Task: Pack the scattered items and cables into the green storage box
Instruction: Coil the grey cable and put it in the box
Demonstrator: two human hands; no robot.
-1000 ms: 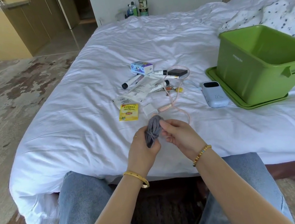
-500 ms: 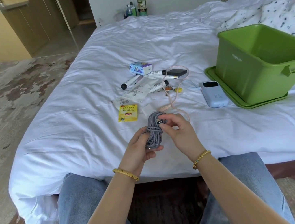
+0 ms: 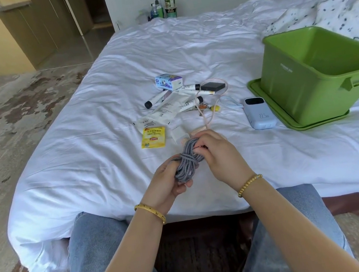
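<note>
Over bed (image 3: pixel 185 49), hands around grey cable (image 3: pixel 185 161)

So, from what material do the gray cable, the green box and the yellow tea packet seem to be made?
The gray cable, held coiled in both hands, looks braided fabric: a fine woven speckle, matte. The green box looks like molded plastic: smooth, uniform walls with a slight sheen. The yellow tea packet seems to be printed paper, flat and thin; a foil lining cannot be ruled out.

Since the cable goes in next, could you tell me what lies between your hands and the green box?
In the head view, only the power bank and bare sheet lie between the hands and the green box.
</note>
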